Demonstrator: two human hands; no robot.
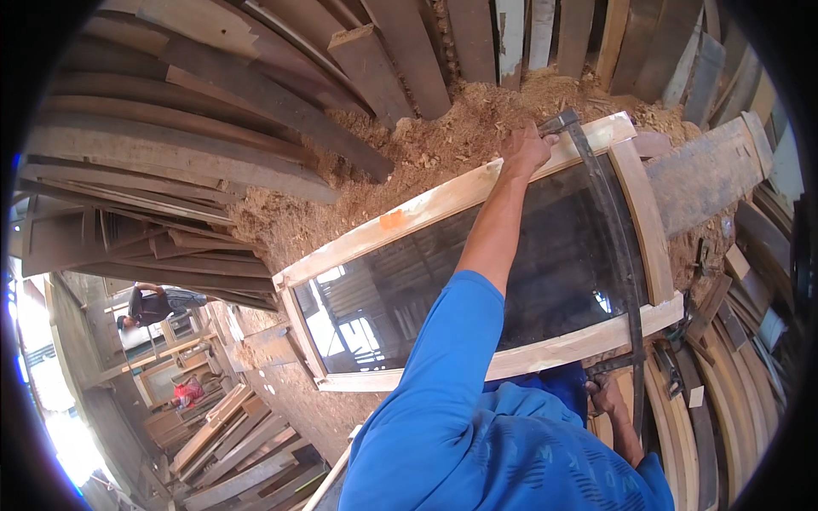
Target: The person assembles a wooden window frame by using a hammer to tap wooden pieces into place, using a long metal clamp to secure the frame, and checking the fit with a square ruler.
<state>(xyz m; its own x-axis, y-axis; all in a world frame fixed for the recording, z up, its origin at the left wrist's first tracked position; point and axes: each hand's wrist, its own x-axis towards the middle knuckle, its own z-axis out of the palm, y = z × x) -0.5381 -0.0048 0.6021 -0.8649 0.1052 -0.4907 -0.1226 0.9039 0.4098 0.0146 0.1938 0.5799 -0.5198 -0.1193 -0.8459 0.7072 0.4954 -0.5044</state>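
A long dark metal bar clamp [607,209] lies across the right end of a pale wooden frame [443,203] with a dark, glossy glass panel [545,255]. My left arm reaches over the glass. My left hand [527,152] is closed at the clamp's far jaw, beside the frame's far rail; its fingertips are partly hidden. Close to my body, my right hand [607,397] is closed around the near end of the clamp, by its screw and jaw, just past the frame's near rail. An orange mark shows on the far rail.
Wood shavings [426,162] cover the floor beyond the frame. Dark boards [281,102] lean and lie at the far side and left. A wide plank [707,183] extends past the frame's right end. More timber [724,392] is stacked at right. Another person [153,307] is far left.
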